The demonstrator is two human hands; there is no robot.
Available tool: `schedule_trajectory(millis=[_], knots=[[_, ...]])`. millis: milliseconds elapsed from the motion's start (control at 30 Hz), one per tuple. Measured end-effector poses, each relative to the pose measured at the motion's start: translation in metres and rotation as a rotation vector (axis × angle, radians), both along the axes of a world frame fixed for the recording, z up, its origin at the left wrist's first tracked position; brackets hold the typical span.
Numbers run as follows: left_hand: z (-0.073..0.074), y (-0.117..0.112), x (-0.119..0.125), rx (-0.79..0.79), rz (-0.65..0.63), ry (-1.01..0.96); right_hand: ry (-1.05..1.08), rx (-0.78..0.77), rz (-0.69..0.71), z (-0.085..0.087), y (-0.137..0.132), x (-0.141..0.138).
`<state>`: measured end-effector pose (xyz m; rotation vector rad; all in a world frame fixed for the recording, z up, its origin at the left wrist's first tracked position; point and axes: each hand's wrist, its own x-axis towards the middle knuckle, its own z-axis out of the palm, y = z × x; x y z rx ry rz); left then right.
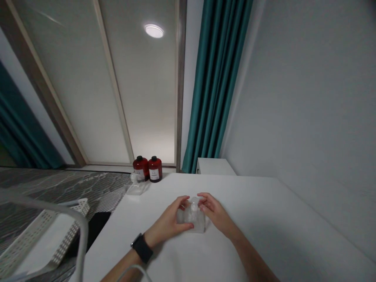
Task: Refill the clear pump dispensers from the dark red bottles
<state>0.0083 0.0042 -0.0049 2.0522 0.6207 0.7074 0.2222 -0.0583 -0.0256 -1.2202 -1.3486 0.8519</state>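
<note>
A small clear plastic bottle with a pale round cap point(193, 217) lies on the white table point(264, 219) in front of me. My left hand point(170, 221), with a black watch on its wrist, is closed round the bottle's left side. My right hand point(214, 211) grips the bottle's right side, its fingertips pinching near the cap. Both hands touch the bottle and partly hide it.
Two dark red bottles with black caps point(147, 169) stand at the table's far left corner. Beside them lies another clear bottle point(136, 186). A white perforated rack point(44, 235) sits at the left over a patterned grey floor. Teal curtains point(214, 86) and a small white cabinet point(214, 166) stand behind.
</note>
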Motion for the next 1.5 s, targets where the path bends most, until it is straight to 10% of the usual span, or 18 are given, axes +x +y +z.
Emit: schedule_trajectory(millis=[200,700,1500], knots=[[-0.009,0.004,-0.003,-0.004,0.029,0.015,-0.019,0.080,-0.165,-0.001,0.003,-0.002],[-0.014,0.005,0.001,0.023,0.005,0.024,-0.105,0.074,-0.138,0.006,-0.013,-0.044],[-0.007,-0.002,0.001,0.060,-0.011,0.034,-0.111,0.039,-0.078,0.012,-0.019,-0.038]])
